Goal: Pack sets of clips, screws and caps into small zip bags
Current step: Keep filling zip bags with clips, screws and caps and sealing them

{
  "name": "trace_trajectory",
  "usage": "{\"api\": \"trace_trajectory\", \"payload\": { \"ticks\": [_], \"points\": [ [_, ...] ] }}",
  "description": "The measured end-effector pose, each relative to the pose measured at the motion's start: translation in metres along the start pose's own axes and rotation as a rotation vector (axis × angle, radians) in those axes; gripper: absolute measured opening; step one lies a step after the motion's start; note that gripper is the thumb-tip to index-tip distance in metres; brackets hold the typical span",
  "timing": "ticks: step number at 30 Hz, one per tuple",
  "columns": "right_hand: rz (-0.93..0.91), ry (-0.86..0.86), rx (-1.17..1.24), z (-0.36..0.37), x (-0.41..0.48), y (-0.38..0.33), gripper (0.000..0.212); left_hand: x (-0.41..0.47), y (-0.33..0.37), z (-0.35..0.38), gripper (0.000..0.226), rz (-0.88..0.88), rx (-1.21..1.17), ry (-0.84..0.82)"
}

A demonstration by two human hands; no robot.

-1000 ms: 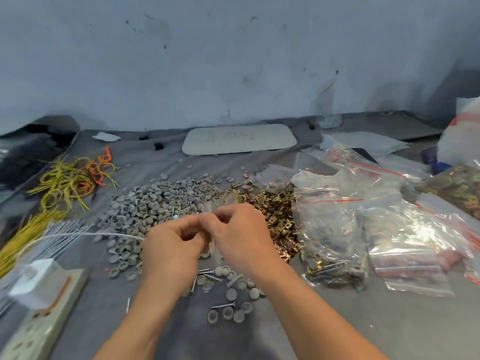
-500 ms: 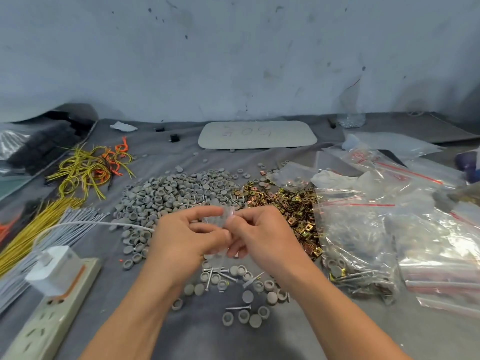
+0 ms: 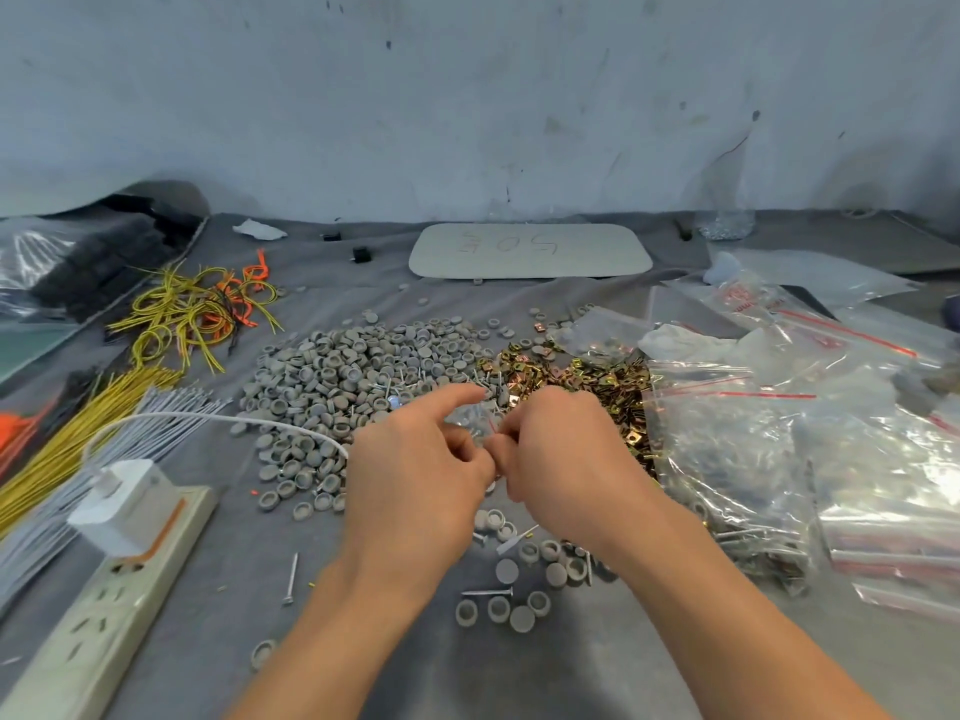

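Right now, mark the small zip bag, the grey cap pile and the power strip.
small zip bag (image 3: 474, 419): head view, clear film of its upper part.
grey cap pile (image 3: 353, 376): head view, middle of the heap.
power strip (image 3: 119, 615): head view, bare socket face below the charger.

Reaches in from below the small zip bag (image 3: 475, 420) with both bare forearms, converging toward it. Holds the left grip (image 3: 415, 459) just left of the bag, back of the hand up, index finger (image 3: 457, 398) stretched straight out over the bag's far edge, other fingers curled in and pinching its left side. Holds the right grip (image 3: 561, 459) just right of the bag, knuckles up, fingers curled tight and pinching its right side. Sets both grips thumb side to thumb side, nearly touching below the bag, wrists straight.
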State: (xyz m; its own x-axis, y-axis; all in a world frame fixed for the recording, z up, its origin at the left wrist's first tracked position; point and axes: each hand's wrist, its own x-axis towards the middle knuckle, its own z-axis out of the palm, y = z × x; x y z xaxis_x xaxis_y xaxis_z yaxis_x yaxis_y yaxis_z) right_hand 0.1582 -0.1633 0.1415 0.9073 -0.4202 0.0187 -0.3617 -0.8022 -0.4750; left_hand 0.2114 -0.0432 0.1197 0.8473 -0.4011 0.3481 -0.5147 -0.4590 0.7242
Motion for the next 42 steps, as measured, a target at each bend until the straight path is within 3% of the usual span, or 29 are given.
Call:
{"api": "trace_trajectory", "payload": {
  "ticks": [3, 9, 12, 15, 19, 21, 23, 25, 28, 30, 32, 35, 38, 42],
  "points": [
    [-0.005, -0.004, -0.117, -0.004, 0.001, 0.0, 0.032, 0.001, -0.001, 0.007, 0.044, 0.024, 0.033, 0.048],
    [0.037, 0.016, -0.111, -0.007, 0.001, 0.015, 0.022, 0.003, -0.001, 0.017, 0.032, 0.047, 0.124, 0.087],
    [0.061, 0.027, -0.05, -0.005, -0.003, 0.025, 0.029, 0.012, -0.009, 0.005, 0.031, -0.008, 0.206, 0.138],
    [0.027, 0.058, -0.016, 0.001, -0.007, 0.031, 0.031, 0.004, -0.003, 0.014, 0.033, 0.052, 0.334, 0.118],
    [0.039, 0.098, 0.296, 0.001, -0.005, 0.047, 0.022, -0.004, 0.007, 0.023, 0.035, -0.023, 0.432, -0.046],
    [0.08, 0.056, 0.42, -0.001, -0.003, 0.062, 0.016, 0.002, 0.006, 0.018, 0.006, -0.089, 0.416, -0.072],
    [0.109, 0.199, 0.46, -0.004, 0.009, 0.082, 0.01, 0.005, 0.01, 0.012, 0.031, -0.117, 0.389, 0.051],
    [0.157, 0.398, 0.256, -0.017, 0.037, 0.109, 0.037, 0.008, 0.01, 0.01, 0.044, -0.105, 0.398, 0.135],
    [0.261, 0.233, -0.113, -0.044, 0.077, 0.144, 0.064, 0.011, 0.008, 0.006, 0.042, -0.142, 0.413, 0.144],
    [0.291, 0.028, -0.301, -0.045, 0.088, 0.166, 0.053, 0.013, 0.002, 0.004, 0.031, -0.173, 0.439, 0.104],
    [0.273, -0.091, -0.339, -0.038, 0.083, 0.179, 0.045, 0.016, -0.002, 0.003, 0.016, -0.192, 0.461, 0.091],
    [0.253, -0.124, -0.361, -0.038, 0.074, 0.189, 0.041, 0.023, -0.009, 0.002, 0.014, -0.21, 0.498, 0.09],
    [0.25, -0.028, -0.467, -0.039, 0.067, 0.191, 0.023, 0.025, -0.006, 0.001, 0.02, -0.21, 0.479, 0.101],
    [0.292, 0.036, -0.43, -0.042, 0.067, 0.188, 0.029, 0.023, -0.008, 0.002, 0.025, -0.203, 0.496, 0.073]
  ]
}}
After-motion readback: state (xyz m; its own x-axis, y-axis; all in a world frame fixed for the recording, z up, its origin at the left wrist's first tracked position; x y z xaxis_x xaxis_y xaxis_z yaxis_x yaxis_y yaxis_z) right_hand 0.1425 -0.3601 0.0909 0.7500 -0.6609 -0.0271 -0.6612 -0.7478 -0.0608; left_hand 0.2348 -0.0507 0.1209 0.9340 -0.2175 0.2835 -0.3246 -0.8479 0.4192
